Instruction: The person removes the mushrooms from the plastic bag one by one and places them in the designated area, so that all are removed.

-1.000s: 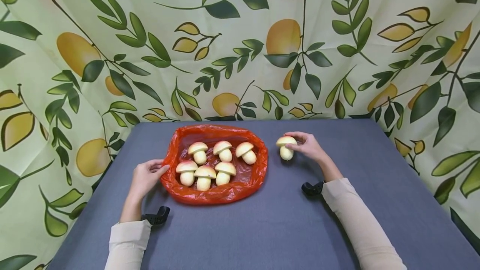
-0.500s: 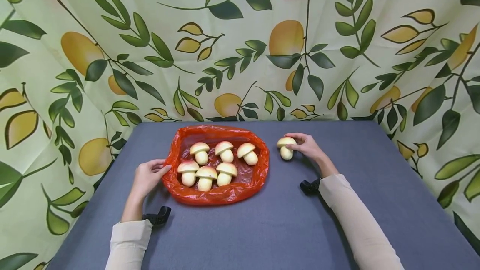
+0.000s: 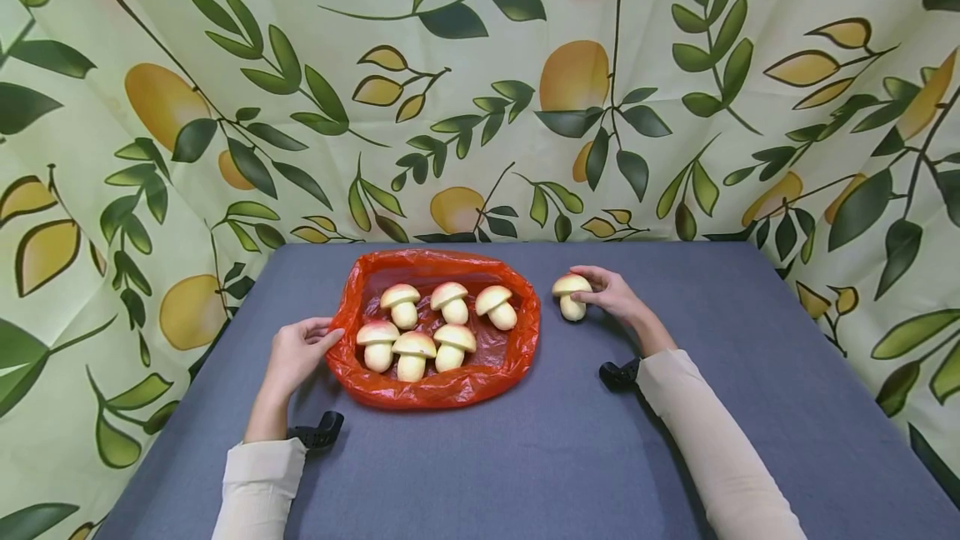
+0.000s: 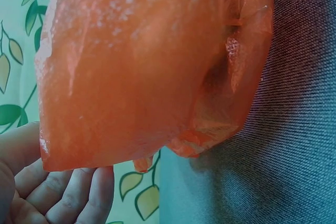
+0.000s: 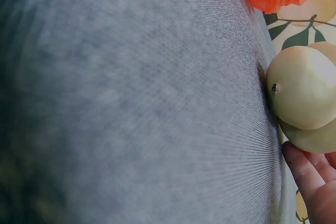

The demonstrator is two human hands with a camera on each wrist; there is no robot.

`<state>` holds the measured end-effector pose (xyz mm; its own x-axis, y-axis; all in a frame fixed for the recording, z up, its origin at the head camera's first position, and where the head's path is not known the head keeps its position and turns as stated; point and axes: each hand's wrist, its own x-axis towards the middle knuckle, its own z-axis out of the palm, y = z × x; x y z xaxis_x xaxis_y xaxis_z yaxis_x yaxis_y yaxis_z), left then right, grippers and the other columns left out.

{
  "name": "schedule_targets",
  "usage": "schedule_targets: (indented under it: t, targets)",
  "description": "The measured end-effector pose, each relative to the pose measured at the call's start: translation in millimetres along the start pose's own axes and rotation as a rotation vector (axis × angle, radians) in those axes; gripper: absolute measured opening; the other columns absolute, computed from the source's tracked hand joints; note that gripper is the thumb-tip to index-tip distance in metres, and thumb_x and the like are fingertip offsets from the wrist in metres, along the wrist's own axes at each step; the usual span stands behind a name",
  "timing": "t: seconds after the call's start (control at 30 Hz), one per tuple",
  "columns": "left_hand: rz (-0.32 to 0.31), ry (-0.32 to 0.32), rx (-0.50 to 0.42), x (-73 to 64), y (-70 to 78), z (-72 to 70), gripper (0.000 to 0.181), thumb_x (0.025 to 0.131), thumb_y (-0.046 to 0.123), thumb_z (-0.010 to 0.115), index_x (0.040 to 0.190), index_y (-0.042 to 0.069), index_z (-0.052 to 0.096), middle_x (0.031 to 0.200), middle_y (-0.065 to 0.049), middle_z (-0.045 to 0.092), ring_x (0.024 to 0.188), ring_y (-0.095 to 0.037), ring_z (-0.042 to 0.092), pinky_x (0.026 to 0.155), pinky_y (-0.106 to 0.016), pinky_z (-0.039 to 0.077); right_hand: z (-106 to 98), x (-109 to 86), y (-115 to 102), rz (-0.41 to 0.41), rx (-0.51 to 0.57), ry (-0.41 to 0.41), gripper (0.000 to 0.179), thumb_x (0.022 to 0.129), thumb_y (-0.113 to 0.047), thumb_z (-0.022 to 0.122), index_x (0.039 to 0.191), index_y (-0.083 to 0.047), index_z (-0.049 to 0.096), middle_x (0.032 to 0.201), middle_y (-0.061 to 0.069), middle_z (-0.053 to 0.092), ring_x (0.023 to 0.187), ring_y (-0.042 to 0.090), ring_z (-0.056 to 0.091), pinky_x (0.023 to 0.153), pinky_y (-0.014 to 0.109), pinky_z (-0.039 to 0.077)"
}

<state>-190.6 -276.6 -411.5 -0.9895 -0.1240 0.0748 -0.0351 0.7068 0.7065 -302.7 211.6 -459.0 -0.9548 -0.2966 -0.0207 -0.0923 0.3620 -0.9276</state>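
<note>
A pale toy mushroom [image 3: 572,297] stands on the grey table [image 3: 525,457] just right of an orange plastic bag [image 3: 435,390]. My right hand [image 3: 600,290] grips its cap from the right; the right wrist view shows the mushroom [image 5: 302,87] close up, with a fingertip [image 5: 310,177] beneath it. Several similar mushrooms [image 3: 414,348] stand inside the open bag. My left hand [image 3: 318,338] rests at the bag's left rim, fingers relaxed. In the left wrist view, the bag [image 4: 142,66] fills the frame above those fingers [image 4: 68,198].
A cloth backdrop [image 3: 480,90] printed with leaves and lemons encloses the table at the back and on both sides. Bare grey tabletop lies in front of the bag and to the right of my right hand. Black wrist mounts [image 3: 318,430] sit at both cuffs.
My right hand and its mushroom have shifted very slightly, and the forearm has drawn a little left. The left hand and the bag stay put.
</note>
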Motion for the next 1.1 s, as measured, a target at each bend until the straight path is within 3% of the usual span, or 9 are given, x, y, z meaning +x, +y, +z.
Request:
schedule_targets:
  t: [0.07, 0.27, 0.47, 0.6, 0.73, 0.87, 0.93, 1.03, 1.1]
  targets:
    - [-0.005, -0.002, -0.002, 0.1, 0.0, -0.1, 0.036, 0.091, 0.018, 0.066, 0.114, -0.009, 0.065, 0.103, -0.028, 0.070, 0.099, -0.037, 0.069, 0.075, -0.026, 0.058, 0, -0.4, 0, 0.001, 0.003, -0.001, 0.060, 0.088, -0.009, 0.067, 0.141, 0.005, 0.043, 0.142, 0.029, 0.048, 0.093, -0.014, 0.052, 0.082, 0.007, 0.042]
    - [-0.006, -0.002, -0.010, 0.1, 0.5, -0.3, 0.035, 0.091, 0.017, 0.066, 0.113, -0.009, 0.065, 0.102, -0.028, 0.071, 0.092, -0.031, 0.071, 0.065, -0.008, 0.048, 0, -1.6, -1, 0.019, -0.013, 0.007, 0.062, 0.087, -0.012, 0.069, 0.141, 0.004, 0.042, 0.143, 0.027, 0.048, 0.098, -0.009, 0.052, 0.083, 0.006, 0.041]
    - [-0.003, 0.003, -0.014, 0.7, 0.5, -0.1, 0.034, 0.091, 0.016, 0.066, 0.113, -0.010, 0.065, 0.102, -0.028, 0.070, 0.090, -0.029, 0.072, 0.064, -0.006, 0.046, -4, -5.2, -4, 0.026, 0.010, 0.036, 0.062, 0.088, -0.012, 0.069, 0.141, 0.005, 0.042, 0.145, 0.026, 0.046, 0.103, -0.006, 0.053, 0.083, 0.006, 0.042]
    - [0.000, 0.002, -0.017, 0.8, -0.8, 0.0, 0.035, 0.091, 0.016, 0.066, 0.114, -0.010, 0.065, 0.102, -0.029, 0.070, 0.097, -0.037, 0.070, 0.064, -0.005, 0.045, -7, -10.4, -9, 0.034, 0.031, 0.059, 0.062, 0.089, -0.012, 0.067, 0.142, 0.004, 0.040, 0.146, 0.026, 0.044, 0.122, 0.019, 0.057, 0.085, 0.004, 0.039]
    - [0.001, 0.002, -0.021, 0.6, -0.3, -0.2, 0.035, 0.091, 0.015, 0.066, 0.114, -0.010, 0.064, 0.103, -0.029, 0.070, 0.097, -0.037, 0.070, 0.064, -0.005, 0.045, -10, -16.4, -16, 0.019, 0.043, 0.087, 0.062, 0.090, -0.013, 0.066, 0.143, 0.004, 0.038, 0.147, 0.027, 0.043, 0.139, 0.039, 0.040, 0.085, 0.003, 0.039]
    - [-0.004, 0.000, -0.022, -0.3, 1.6, -0.7, 0.035, 0.091, 0.015, 0.066, 0.114, -0.010, 0.064, 0.102, -0.029, 0.070, 0.096, -0.036, 0.070, 0.063, -0.005, 0.045, -11, -21.7, -22, -0.010, 0.068, 0.123, 0.060, 0.091, -0.013, 0.066, 0.142, 0.004, 0.039, 0.146, 0.028, 0.043, 0.136, 0.036, 0.043, 0.086, 0.004, 0.043]
    - [-0.009, -0.003, -0.024, -0.9, 2.7, -0.8, 0.035, 0.091, 0.016, 0.066, 0.114, -0.010, 0.065, 0.102, -0.029, 0.070, 0.094, -0.035, 0.070, 0.063, -0.006, 0.045, -11, -23.7, -24, -0.028, 0.083, 0.139, 0.059, 0.091, -0.013, 0.066, 0.141, 0.005, 0.040, 0.143, 0.024, 0.048, 0.132, 0.029, 0.050, 0.087, 0.004, 0.045]
    - [-0.017, -0.008, -0.027, -1.3, 3.6, -1.0, 0.035, 0.091, 0.016, 0.066, 0.114, -0.010, 0.064, 0.103, -0.029, 0.070, 0.095, -0.035, 0.070, 0.063, -0.006, 0.045, -11, -25.9, -27, -0.064, 0.113, 0.155, 0.058, 0.089, -0.011, 0.067, 0.139, 0.006, 0.043, 0.128, 0.002, 0.061, 0.119, 0.007, 0.058, 0.088, 0.005, 0.046]
    - [-0.020, -0.009, -0.027, -1.5, 4.1, -1.1, 0.035, 0.091, 0.016, 0.065, 0.115, -0.010, 0.064, 0.103, -0.029, 0.070, 0.097, -0.036, 0.070, 0.063, -0.006, 0.045, -10, -27.4, -30, -0.090, 0.127, 0.152, 0.058, 0.089, -0.010, 0.067, 0.138, 0.007, 0.043, 0.117, -0.016, 0.061, 0.110, -0.007, 0.057, 0.089, 0.005, 0.046]
